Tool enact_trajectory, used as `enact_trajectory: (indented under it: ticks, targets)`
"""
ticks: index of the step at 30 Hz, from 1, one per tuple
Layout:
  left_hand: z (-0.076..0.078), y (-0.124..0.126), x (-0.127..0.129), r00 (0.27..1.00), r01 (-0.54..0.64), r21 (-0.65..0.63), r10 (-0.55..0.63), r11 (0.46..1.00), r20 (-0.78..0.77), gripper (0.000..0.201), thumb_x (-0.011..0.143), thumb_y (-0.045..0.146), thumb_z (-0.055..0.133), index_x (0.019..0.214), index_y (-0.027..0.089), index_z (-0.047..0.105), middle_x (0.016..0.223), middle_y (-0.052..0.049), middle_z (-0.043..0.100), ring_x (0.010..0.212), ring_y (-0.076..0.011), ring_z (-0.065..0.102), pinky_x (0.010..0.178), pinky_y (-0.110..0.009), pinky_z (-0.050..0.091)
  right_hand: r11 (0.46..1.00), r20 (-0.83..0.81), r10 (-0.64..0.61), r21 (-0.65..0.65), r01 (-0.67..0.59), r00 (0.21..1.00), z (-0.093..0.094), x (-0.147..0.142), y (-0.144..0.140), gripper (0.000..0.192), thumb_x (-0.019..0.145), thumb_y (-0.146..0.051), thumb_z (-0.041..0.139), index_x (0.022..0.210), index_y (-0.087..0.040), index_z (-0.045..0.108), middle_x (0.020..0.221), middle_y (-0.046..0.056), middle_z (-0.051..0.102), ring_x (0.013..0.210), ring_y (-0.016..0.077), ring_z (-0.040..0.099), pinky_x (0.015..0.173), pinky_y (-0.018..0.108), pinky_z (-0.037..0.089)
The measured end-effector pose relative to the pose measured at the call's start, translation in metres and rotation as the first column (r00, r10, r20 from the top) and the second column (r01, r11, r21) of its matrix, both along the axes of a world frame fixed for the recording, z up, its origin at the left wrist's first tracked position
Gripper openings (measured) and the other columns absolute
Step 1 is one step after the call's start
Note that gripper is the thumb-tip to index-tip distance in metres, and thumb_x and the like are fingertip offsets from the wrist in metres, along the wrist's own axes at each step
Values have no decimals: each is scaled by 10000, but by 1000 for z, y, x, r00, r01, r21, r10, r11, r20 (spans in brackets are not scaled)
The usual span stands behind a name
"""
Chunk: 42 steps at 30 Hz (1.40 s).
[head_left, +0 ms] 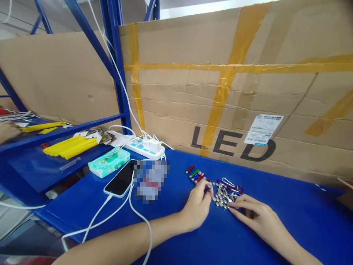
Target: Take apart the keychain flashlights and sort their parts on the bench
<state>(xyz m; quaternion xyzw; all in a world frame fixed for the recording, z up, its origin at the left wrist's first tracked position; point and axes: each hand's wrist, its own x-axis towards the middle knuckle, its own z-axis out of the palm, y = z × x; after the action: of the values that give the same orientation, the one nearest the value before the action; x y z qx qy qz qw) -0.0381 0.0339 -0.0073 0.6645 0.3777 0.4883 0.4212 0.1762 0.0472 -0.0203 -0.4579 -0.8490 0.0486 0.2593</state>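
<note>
My left hand is closed around a small dark purple tube, its round silvery end tilted up toward me. Beside it lies a pile of small silver discs, which look like button cells. My right hand has thumb and forefinger nearly together at the pile's right edge; whether a disc is between the tips is too small to tell. Carabiner clips in red, blue and silver lie just behind the discs. Several short coloured metal tubes, red, green and blue, rest in a row behind my left hand.
A phone with white cables lies left on the blue table, near a tissue pack and a power strip. A large cardboard box stands behind. Yellow packets and another person's hand are farther left.
</note>
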Motion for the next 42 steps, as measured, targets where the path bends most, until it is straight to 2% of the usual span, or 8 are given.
enact_trajectory:
  ticks: [6, 10, 16, 22, 25, 32, 38, 42]
  targets:
    - [3, -2, -2, 995, 78, -15, -76, 997, 64, 188, 894, 308, 379, 773, 184, 306, 765, 2, 402, 686, -130, 371, 679, -252, 322, 1000, -16, -22, -17, 22, 1000, 3, -6, -2, 222, 834, -398, 535, 878, -271, 713, 768, 8, 642, 429, 85, 490, 426, 212, 427]
    - [4, -2, -4, 993, 101, -120, -93, 988, 66, 342, 898, 484, 345, 779, 168, 397, 721, 2, 373, 647, -131, 333, 612, -251, 280, 998, -38, -53, -36, 52, 998, 5, -10, -2, 187, 815, -362, 565, 818, -257, 720, 725, 0, 638, 469, 88, 512, 456, 204, 424]
    - [-5, 5, -1, 960, 221, -311, -150, 924, 238, 490, 847, 627, 273, 683, 170, 338, 699, -12, 416, 531, -104, 241, 506, -248, 192, 997, -109, -55, -53, 50, 992, 0, -8, -1, 156, 780, -347, 602, 811, -242, 713, 729, 5, 631, 460, 79, 479, 446, 200, 402]
    - [-5, 5, 1, 962, 174, -403, -69, 899, 263, 457, 840, 594, 314, 681, 167, 351, 654, -5, 433, 494, -88, 239, 484, -238, 181, 996, -145, -4, -92, -9, 989, -1, -3, -7, 171, 813, -350, 573, 815, -235, 700, 731, 17, 616, 433, 73, 448, 426, 201, 392]
    - [-1, 2, 3, 957, 187, -499, -42, 846, 287, 478, 817, 634, 317, 706, 169, 347, 634, -1, 449, 464, -73, 257, 465, -220, 193, 992, -132, -4, -122, -12, 991, -3, -1, -8, 129, 797, -342, 593, 801, -238, 670, 729, 5, 608, 423, 68, 453, 414, 192, 401]
    - [-2, -17, 7, 965, 221, -489, -117, 844, 234, 496, 879, 620, 299, 744, 155, 409, 634, 0, 414, 556, -103, 325, 525, -244, 243, 984, -79, 154, -80, -160, 985, 7, -3, -2, 99, 838, -271, 559, 873, -252, 650, 795, -7, 618, 398, 47, 455, 396, 183, 419]
    - [5, -32, 13, 969, 243, -485, -188, 840, 160, 550, 862, 687, 246, 747, 165, 378, 645, 7, 354, 605, -124, 319, 596, -273, 277, 987, -388, 154, 16, -160, 909, 39, -22, -13, 120, 820, -179, 589, 896, -234, 665, 817, 41, 636, 599, 105, 598, 410, 162, 456]
    - [7, -34, 15, 962, 255, -469, -172, 846, 213, 540, 854, 688, 297, 746, 163, 368, 673, 9, 323, 615, -116, 299, 581, -261, 273, 972, -454, 221, 27, -235, 863, 40, -33, -25, 225, 799, -118, 596, 969, -239, 680, 821, 47, 651, 615, 113, 615, 436, 163, 491]
